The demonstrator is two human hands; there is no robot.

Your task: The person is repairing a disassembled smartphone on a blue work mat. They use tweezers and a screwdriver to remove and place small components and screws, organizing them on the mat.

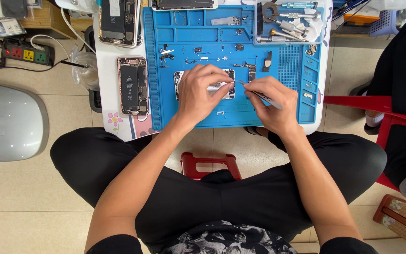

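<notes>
An opened phone housing lies on the blue repair mat, mostly hidden under my left hand. That hand presses down on the housing, its fingers pinching a small pale part at the housing's right side. My right hand grips metal tweezers, whose tip points left toward the same spot. The two hands almost touch above the housing.
A second opened phone lies left of the mat, and a third sits at the back. Small screws and parts dot the mat. A screwdriver tray stands back right. A power strip and red chair flank the small table.
</notes>
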